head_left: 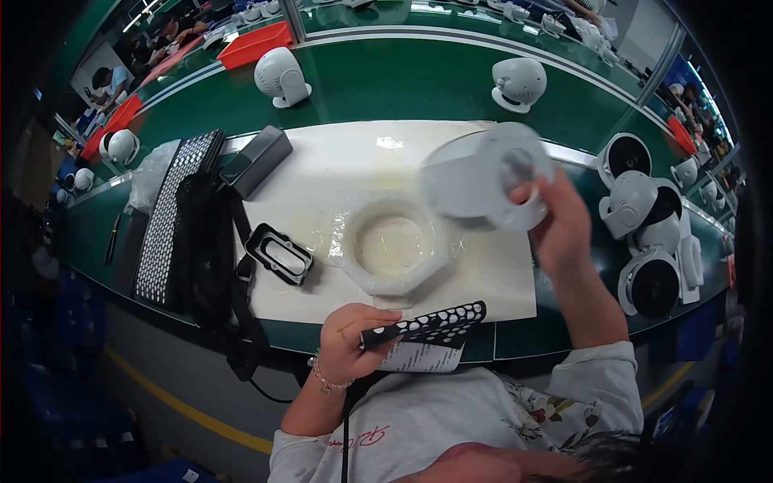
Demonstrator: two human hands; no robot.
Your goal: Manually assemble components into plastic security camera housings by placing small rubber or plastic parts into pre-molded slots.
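My right hand (561,225) grips a white rounded device (463,177) by its base, over the right part of the work mat. Motion blurs the device. Close to my body, my left hand (346,342) pinches a bent black sheet with white dots (443,324); its pale printed back shows below. Between the hands and farther off, a ring-shaped holder (350,262) wrapped in clear film lies on the mat, its round middle unfilled. The held device is to the right of this ring, apart from it.
White paper (306,169) covers the bench. At left lie a dotted black sheet (165,233), a black bag (205,249), a grey case (266,161) and an open black tray (280,253). Several white devices (632,201) cluster at right; a white device (280,76) stands on the green belt.
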